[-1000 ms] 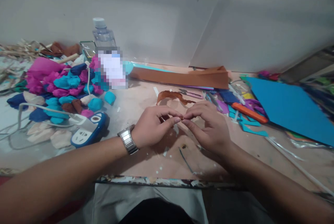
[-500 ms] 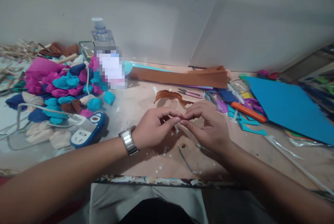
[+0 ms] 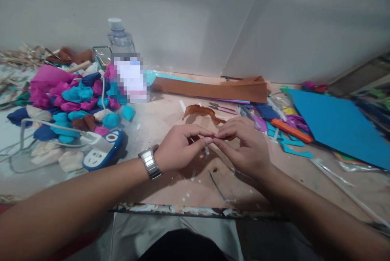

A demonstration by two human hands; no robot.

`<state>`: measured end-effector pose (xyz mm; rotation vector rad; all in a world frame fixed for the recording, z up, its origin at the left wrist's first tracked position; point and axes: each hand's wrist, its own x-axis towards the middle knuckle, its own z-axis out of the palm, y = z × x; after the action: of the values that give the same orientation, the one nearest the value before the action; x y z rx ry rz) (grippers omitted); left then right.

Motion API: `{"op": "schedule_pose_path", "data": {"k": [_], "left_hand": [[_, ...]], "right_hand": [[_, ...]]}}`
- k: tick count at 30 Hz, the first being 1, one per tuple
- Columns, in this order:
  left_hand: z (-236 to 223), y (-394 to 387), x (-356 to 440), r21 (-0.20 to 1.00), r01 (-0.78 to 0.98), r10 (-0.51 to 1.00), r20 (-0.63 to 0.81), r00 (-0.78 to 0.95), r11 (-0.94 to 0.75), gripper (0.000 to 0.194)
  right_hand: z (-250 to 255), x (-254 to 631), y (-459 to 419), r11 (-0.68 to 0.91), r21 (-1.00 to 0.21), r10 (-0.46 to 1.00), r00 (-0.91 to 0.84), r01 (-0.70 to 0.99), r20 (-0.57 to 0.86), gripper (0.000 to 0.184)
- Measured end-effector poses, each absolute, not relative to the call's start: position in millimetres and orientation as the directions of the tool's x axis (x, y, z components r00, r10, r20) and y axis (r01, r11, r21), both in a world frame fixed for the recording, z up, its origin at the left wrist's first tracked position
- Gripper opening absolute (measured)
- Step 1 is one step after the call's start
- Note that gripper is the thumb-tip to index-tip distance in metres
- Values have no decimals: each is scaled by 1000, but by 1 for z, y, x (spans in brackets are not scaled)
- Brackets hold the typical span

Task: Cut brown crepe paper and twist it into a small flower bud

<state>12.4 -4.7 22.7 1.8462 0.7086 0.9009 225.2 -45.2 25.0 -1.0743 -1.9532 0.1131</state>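
Observation:
My left hand [image 3: 183, 147], with a metal watch on its wrist, pinches thumb against forefinger near the middle of the table. My right hand [image 3: 243, 143] pinches in the same way, its fingertips meeting those of the left. Between them is a strip of brown crepe paper [image 3: 230, 137], partly hidden by the fingers; a bit of it shows inside my right hand. Just behind the hands lies a curled, ruffled brown paper strip [image 3: 199, 111]. Small pink-handled thread snips [image 3: 224, 108] rest beyond my right hand.
Crumpled coloured paper puffs [image 3: 76, 92] heap on the left beside a power strip [image 3: 105, 149]. A bottle [image 3: 120, 39] and a blurred phone [image 3: 131, 80] stand behind. Folded brown paper [image 3: 210, 90] lies along the wall. An orange cutter [image 3: 291, 130] and a blue sheet [image 3: 338, 123] are at right.
Both hands stay pinched together at nearly the same place, with small finger movements. More of the brown crepe paper now shows within my right hand.

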Motion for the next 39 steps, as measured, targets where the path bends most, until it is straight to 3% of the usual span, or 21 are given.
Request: {"op": "schedule_pose_path", "data": {"k": [12,20,28,34,39], "left_hand": [[21,-3,13,938,90,776,220,592,-335,26],[19,-4,13,900,59,729,309,611,-431,28],[19,0,14,994,19,723,65,688,-107,31],[14,6,16,1000,-7,781,9,625,-6,23],[14,6,15,999,-1,805,37,592,-45,18]], "right_hand": [[28,226,-45,622,-422,710,-248,660,659,9],[20,230,-41,627,-409,698,-246,663,672,9],[23,228,-42,638,-426,689,-230,641,687,10],[20,230,-40,626,-425,711,-255,653,655,9],[20,230,-41,619,-436,725,-261,653,638,11]]}}
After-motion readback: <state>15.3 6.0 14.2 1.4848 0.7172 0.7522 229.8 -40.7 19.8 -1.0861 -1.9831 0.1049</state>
